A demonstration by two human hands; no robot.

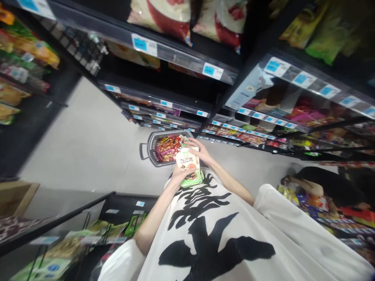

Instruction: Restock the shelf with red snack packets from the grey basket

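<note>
Orange and green packets hang at ten o'clock, along the far left, with a black rack of bagged goods at eight o'clock below them. Grey floor runs between these and a dark basket, which sits at ten to eleven o'clock from the held goods, its handle pointing to nine and its inside filled with red and purple snack packets. Next comes the left hand, pinching a small stack of flat packs, cream on top and green beneath, its thumb laid across the face; the packs extend toward one o'clock from it. At their upper right is the right hand, fingers stretched over the far edge, so the packs lie toward seven to eight o'clock from it; whether it grips or merely touches, I cannot tell. Packs and fingers cover the basket's near right corner. Black shelving with price labels stands at twelve o'clock, more stocked shelves at two, and another person in dark clothing just past three.
</note>
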